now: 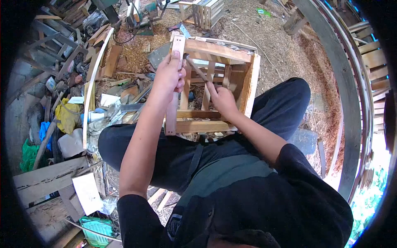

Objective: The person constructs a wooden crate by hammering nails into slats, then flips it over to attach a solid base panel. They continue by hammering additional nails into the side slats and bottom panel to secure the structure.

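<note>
The person sits with a wooden crate [219, 87] resting between the knees, on the lap, its open frame turned up toward the camera. The crate is built of pale slats, with a broad board along its far top edge and another down its right side.

The left hand [168, 76] is closed around a hammer: the fingers wrap the upper part of a flat wooden handle [173, 87] that runs down the crate's left side. The hammer's dark metal head [194, 66] juts rightward from the hand, over the inner slats of the crate.

The right hand [221, 99] sits inside the crate frame, fingers mostly curled, with the fingertips pressed near an upright inner slat [209, 84]. Whether it pinches a nail or only steadies the slat cannot be told; anything held is too small to see.

The ground around the person is covered in sawdust [289, 53]. To the left lies a heap of offcuts, scrap boards and rags [78, 103], with a long pale curved strip [93, 82] running through it. A second slatted crate [209, 12] stands further off at the top of the view. A large curved timber rim [347, 103] sweeps along the right side.
</note>
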`<state>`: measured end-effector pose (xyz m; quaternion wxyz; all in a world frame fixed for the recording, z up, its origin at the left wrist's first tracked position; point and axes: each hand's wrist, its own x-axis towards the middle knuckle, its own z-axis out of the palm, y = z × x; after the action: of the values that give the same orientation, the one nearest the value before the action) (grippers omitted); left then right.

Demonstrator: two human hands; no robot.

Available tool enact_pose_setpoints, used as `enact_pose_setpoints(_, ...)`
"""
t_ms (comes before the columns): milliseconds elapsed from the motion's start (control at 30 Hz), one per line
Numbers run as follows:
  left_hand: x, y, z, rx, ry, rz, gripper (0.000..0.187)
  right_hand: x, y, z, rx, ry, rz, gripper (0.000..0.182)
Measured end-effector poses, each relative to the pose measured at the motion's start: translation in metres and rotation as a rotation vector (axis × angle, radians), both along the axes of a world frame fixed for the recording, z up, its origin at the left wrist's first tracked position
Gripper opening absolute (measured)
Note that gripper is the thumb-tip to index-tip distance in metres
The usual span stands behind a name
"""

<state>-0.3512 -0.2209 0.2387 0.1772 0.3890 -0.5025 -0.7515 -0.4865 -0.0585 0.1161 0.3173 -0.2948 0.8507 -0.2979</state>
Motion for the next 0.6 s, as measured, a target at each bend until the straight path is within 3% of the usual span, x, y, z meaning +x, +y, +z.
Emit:
enact_pose_setpoints(300,0.004,-0.006,0.000,0.026,-0.029,-0.002,0.042,0.008,0.005,0.059,0.191,0.033,0.214,0.077)
enact_pose_setpoints(400,0.006,-0.010,-0.007,0.008,-0.034,-0.016,0.042,0.005,0.011,0.072,0.320,0.190,0.452,0.073)
enact_pose_setpoints(533,0.009,-0.009,-0.009,-0.035,-0.010,-0.053,0.042,0.010,0.021,0.092,0.383,0.233,0.522,0.067)
enact_pose_setpoints(600,0.007,-0.009,-0.009,-0.054,-0.027,-0.059,0.041,0.007,0.023,0.091,0.384,0.390,0.607,0.062)
